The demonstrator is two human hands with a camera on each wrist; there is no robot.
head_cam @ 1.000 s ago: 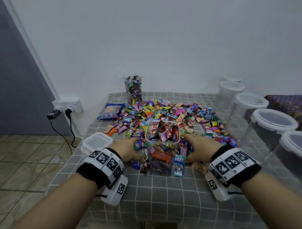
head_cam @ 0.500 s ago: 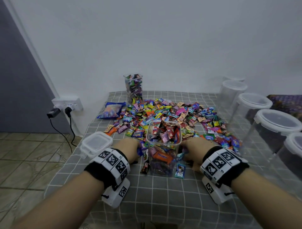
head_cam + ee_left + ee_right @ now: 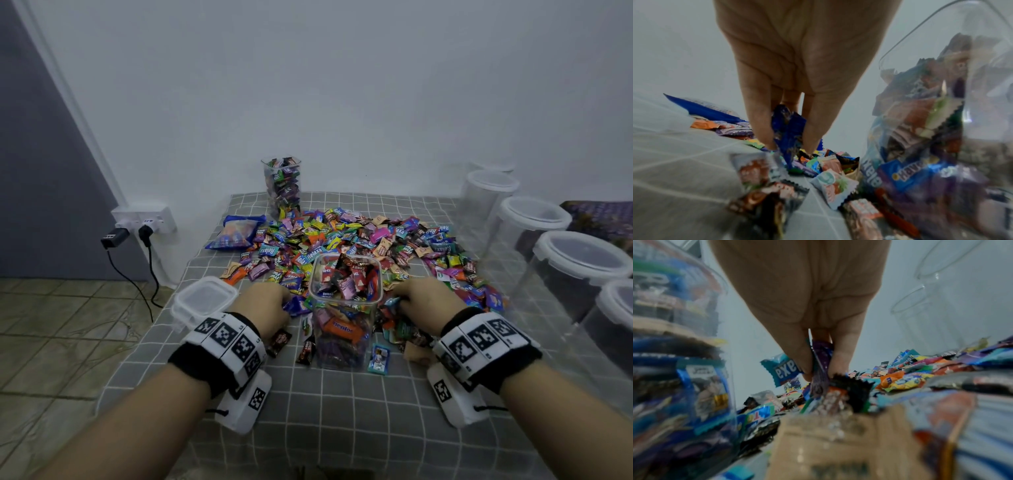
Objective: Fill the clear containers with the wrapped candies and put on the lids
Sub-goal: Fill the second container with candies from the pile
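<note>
- Plainly, the open square container (image 3: pixel 345 308) stood in the middle of the checked surface (image 3: pixel 342 411), just in front of the heap of wrapped candies (image 3: pixel 359 240), so both hands could feed it from either side.
- The left hand (image 3: pixel 265 305) sat just left of it, its fingertips (image 3: pixel 764 138) pinching a blue candy (image 3: pixel 788 129), probably to lift it over the rim.
- The right hand (image 3: pixel 423 303) mirrored it on the other side, fingers clamped on a purple candy (image 3: pixel 821 360).
- The container looked nearly full, so its lid (image 3: pixel 204 298), lying at the left edge within reach, seemed due soon.
- A tall jar (image 3: pixel 281 185) at the back already held candies but showed no lid.
- Lidded empty tubs (image 3: pixel 582 260) lined the right side, likely waiting their turn.
</note>
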